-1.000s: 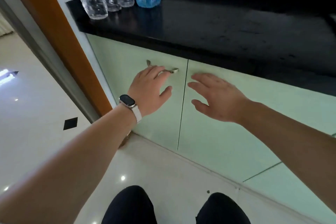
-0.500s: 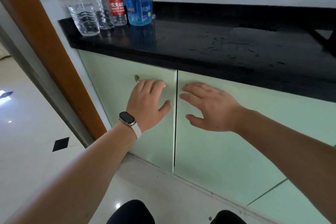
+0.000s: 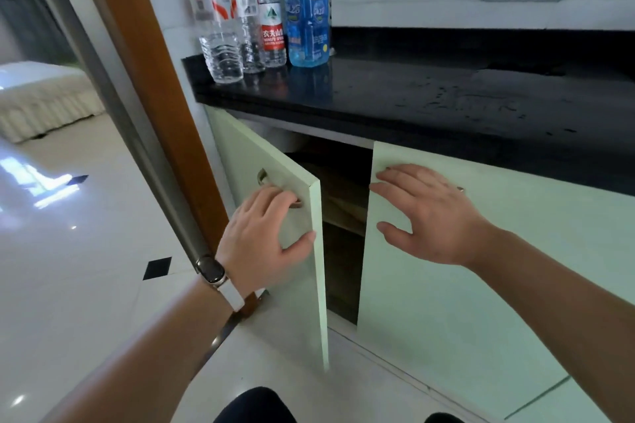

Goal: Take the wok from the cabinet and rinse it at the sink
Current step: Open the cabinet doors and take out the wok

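Wok: not visible; orientation and long axis cannot be told. Judged to sit inside the cabinet (image 3: 343, 182), whose interior shows only as a dark gap with a wooden shelf (image 3: 345, 213) crossing it. The gap lies between the two hands, ahead of and below them, so any reach goes forward and down. Left door (image 3: 240, 148) is ajar, its free edge swung out toward the camera; right door (image 3: 481, 268) is barely off closed. Left hand (image 3: 264, 233) has fingers curled over the handle (image 3: 263, 177) and thumb against the door face, a pulling grip. Right hand (image 3: 426, 216) lies with fingers straight and spread on the right door, tips at its free edge, gripping nothing. Both hands are about equally near the gap. The opening looks too narrow for a wok; the doors need to open wider first. Above: black desk (image 3: 412, 96), bottles (image 3: 223, 45) at its left end. Sink not in view.
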A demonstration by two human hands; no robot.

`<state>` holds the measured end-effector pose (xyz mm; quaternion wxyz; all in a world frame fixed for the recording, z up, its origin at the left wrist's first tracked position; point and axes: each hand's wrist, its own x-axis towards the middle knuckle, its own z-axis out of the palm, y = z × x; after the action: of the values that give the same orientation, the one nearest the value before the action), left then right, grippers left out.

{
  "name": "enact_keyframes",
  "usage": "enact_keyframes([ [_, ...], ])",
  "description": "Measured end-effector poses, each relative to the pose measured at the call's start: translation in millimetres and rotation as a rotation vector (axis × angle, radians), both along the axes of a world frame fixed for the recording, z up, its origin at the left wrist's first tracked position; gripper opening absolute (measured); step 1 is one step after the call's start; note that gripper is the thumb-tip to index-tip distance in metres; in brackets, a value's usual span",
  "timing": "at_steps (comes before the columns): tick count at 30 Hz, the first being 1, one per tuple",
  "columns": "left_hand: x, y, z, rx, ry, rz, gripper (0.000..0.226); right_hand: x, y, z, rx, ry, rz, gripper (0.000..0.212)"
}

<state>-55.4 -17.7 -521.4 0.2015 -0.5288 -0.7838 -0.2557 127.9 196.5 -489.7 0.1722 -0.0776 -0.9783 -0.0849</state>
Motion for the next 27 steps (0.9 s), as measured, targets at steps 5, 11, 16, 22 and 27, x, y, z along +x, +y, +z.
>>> enact_keyframes([
  [5,-7,-22,8,0.007,0.017,-0.014,0.05,-24,-43,-4,-0.155,0.032,0.129,0.068],
  [11,-17,-63,8,0.111,-0.108,0.06,0.063,-71,-93,-12,-0.352,-0.018,0.354,0.073],
  [16,-22,-95,10,0.15,-0.069,0.011,0.073,-109,-126,-30,-0.396,0.041,0.471,0.068],
  [22,-30,-131,16,0.175,0.108,0.091,0.067,-150,-161,-48,-0.456,0.095,0.566,0.071],
  [27,-41,-166,13,0.209,0.164,0.229,0.055,-187,-192,-56,-0.368,0.162,0.583,0.075],
])
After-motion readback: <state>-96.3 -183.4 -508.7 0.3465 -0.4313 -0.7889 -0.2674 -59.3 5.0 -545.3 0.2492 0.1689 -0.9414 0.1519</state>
